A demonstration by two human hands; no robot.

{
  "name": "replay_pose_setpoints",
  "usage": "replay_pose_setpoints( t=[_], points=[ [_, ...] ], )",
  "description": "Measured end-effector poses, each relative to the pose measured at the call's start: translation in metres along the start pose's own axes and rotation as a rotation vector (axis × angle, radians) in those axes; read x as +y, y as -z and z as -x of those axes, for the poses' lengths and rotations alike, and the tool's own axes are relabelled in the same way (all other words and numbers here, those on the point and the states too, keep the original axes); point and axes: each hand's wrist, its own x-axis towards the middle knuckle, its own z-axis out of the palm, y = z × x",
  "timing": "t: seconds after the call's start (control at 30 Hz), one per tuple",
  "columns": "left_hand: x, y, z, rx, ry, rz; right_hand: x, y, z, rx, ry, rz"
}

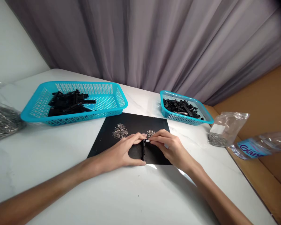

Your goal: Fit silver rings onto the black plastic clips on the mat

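Observation:
My left hand (124, 150) grips a narrow black plastic part (144, 150) between thumb and fingers, with the thumb at its near end and the fingertips at its far end. Pinched in the fingertips of my right hand (170, 145) is a small whitish piece (147, 141), held against the far end of the black part; its exact kind is too small to tell. Both hands are over a black mat (103, 137). On the mat just beyond them lie a larger pile of small metal screws (120, 131) and a smaller screw pile (151, 133).
A large blue basket (121, 97) with black plastic parts stands back left, a smaller blue basket (162, 107) with similar parts back right. Bags of small metal pieces lie at the far left (6, 122) and right (219, 139). A plastic bottle (259, 147) is near the right edge.

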Motion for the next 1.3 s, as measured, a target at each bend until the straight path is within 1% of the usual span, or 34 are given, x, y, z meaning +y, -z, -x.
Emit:
replay_pose_setpoints(
  t=[0.13, 0.23, 0.33, 0.4, 0.43, 0.47, 0.53, 0.6, 0.63, 0.7, 0.77, 0.9, 0.97, 1.13, 1.23, 1.3],
  points=[
    [-0.001, 0.0, -0.001, 0.008, -0.014, 0.04, -0.002, -0.003, -0.002, -0.032, 0.046, 0.057],
    [-0.002, -0.001, 0.001, 0.009, -0.009, 0.023, -0.004, -0.005, -0.002, -0.034, 0.037, 0.067],
    [0.002, 0.002, 0.005, 0.016, 0.015, 0.003, -0.005, -0.004, -0.001, 0.014, -0.019, 0.058],
    [0.007, 0.01, 0.006, 0.036, 0.018, 0.035, -0.005, -0.005, 0.0, 0.07, -0.073, 0.086],
    [0.009, 0.017, 0.006, 0.066, 0.006, 0.073, -0.005, -0.006, 0.0, 0.104, -0.101, 0.113],
    [0.011, 0.024, 0.006, 0.116, -0.016, 0.123, -0.005, -0.009, 0.0, 0.129, -0.124, 0.142],
    [0.013, 0.041, 0.005, 0.28, -0.076, 0.247, -0.008, -0.016, -0.001, 0.135, -0.145, 0.198],
    [0.012, 0.057, 0.004, 0.468, -0.108, 0.379, -0.012, -0.025, -0.005, 0.079, -0.113, 0.253],
    [0.011, 0.063, 0.004, 0.544, -0.109, 0.436, -0.015, -0.029, -0.007, 0.034, -0.076, 0.28],
    [0.009, 0.072, 0.004, 0.641, -0.104, 0.514, -0.021, -0.037, -0.014, -0.05, 0.008, 0.334],
    [0.007, 0.076, 0.004, 0.687, -0.108, 0.548, -0.026, -0.044, -0.021, -0.114, 0.072, 0.383],
    [0.008, 0.073, 0.005, 0.707, -0.111, 0.546, -0.03, -0.054, -0.033, -0.211, 0.133, 0.455],
    [0.008, 0.07, 0.006, 0.696, -0.11, 0.528, -0.029, -0.061, -0.036, -0.217, 0.135, 0.444],
    [0.007, 0.067, 0.006, 0.667, -0.118, 0.488, -0.024, -0.076, -0.045, -0.08, 0.057, 0.318],
    [0.005, 0.066, 0.006, 0.665, -0.131, 0.464, -0.023, -0.079, -0.048, -0.032, 0.033, 0.241],
    [0.004, 0.066, 0.007, 0.666, -0.132, 0.452, -0.024, -0.079, -0.048, -0.023, 0.052, 0.218]
  ],
)
